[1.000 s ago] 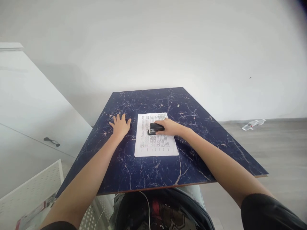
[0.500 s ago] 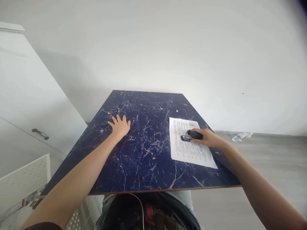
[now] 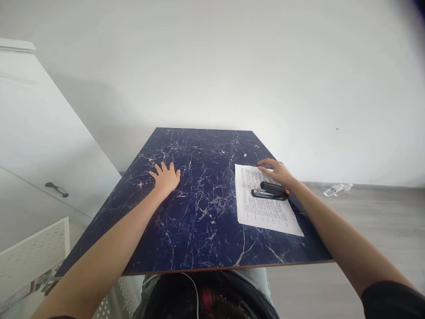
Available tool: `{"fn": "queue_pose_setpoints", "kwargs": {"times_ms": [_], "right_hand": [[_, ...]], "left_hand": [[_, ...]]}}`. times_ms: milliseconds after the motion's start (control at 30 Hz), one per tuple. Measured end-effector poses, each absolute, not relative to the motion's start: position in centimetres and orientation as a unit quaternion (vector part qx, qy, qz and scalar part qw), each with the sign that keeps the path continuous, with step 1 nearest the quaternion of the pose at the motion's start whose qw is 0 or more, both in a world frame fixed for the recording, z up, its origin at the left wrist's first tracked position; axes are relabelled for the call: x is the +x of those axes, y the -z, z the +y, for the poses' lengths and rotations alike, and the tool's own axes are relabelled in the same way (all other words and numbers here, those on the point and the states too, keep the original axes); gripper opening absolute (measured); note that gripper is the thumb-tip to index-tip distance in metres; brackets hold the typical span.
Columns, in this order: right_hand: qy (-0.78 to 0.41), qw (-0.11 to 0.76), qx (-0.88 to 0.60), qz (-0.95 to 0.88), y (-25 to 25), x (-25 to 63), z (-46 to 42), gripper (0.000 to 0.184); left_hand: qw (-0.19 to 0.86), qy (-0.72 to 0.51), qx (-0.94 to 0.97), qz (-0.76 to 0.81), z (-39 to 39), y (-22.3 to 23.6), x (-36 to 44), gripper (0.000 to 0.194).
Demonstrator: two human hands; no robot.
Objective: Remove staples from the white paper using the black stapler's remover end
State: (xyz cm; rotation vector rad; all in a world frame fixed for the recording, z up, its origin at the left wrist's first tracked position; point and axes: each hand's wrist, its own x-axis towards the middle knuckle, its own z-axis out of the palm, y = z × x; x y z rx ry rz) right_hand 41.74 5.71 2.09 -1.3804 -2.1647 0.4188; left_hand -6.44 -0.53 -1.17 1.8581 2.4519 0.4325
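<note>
A black stapler [image 3: 272,190] with an orange bit at its rear end lies on a printed sheet of paper [image 3: 252,208] at the right of the table. Just beyond the stapler, my right hand [image 3: 277,172] is over the paper's far right part, fingers stretched out and holding nothing. My left hand [image 3: 166,177] rests flat with spread fingers on the left half of the dark blue marbled table [image 3: 199,235].
A tiny white piece [image 3: 245,155] lies on the table beyond the paper. To the left stands a white cabinet [image 3: 40,133] with a dark handle [image 3: 57,189]. Clear plastic packaging [image 3: 337,190] is on the floor at right, by the wall.
My right hand has let go of the stapler and moved away from me, toward the paper's far edge. The stapler now stays on the paper. My left hand has not moved.
</note>
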Motion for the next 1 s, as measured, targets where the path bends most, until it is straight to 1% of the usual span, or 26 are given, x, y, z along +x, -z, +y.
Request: {"fn": "queue_pose_setpoints", "kwargs": {"times_ms": [67,167,300,367,633,1000], "right_hand": [[-0.109,0.213,-0.480,-0.844,-1.4,40.4,7.8,0.067],[-0.114,0.140,-0.463,-0.868,-0.4,39.0,10.4,0.080],[-0.110,0.055,-0.467,-0.876,1.1,38.5,12.7,0.090],[-0.099,0.033,-0.471,-0.876,1.7,38.5,13.3,0.092],[-0.085,0.020,-0.487,-0.869,1.8,38.1,12.9,0.092],[-0.092,0.026,-0.481,-0.871,1.3,36.6,12.1,0.088]], "left_hand": [[0.015,-0.132,0.600,0.789,-0.6,1.1,-6.4,0.074],[0.019,-0.107,0.601,0.792,-0.7,0.9,-6.4,0.075],[0.016,-0.083,0.598,0.797,-0.7,0.8,-6.4,0.075],[0.013,-0.084,0.598,0.797,-0.8,0.8,-6.4,0.075],[0.012,-0.090,0.600,0.795,-0.8,0.6,-6.2,0.074],[0.016,-0.106,0.599,0.794,-0.5,0.8,-6.1,0.073]]}}
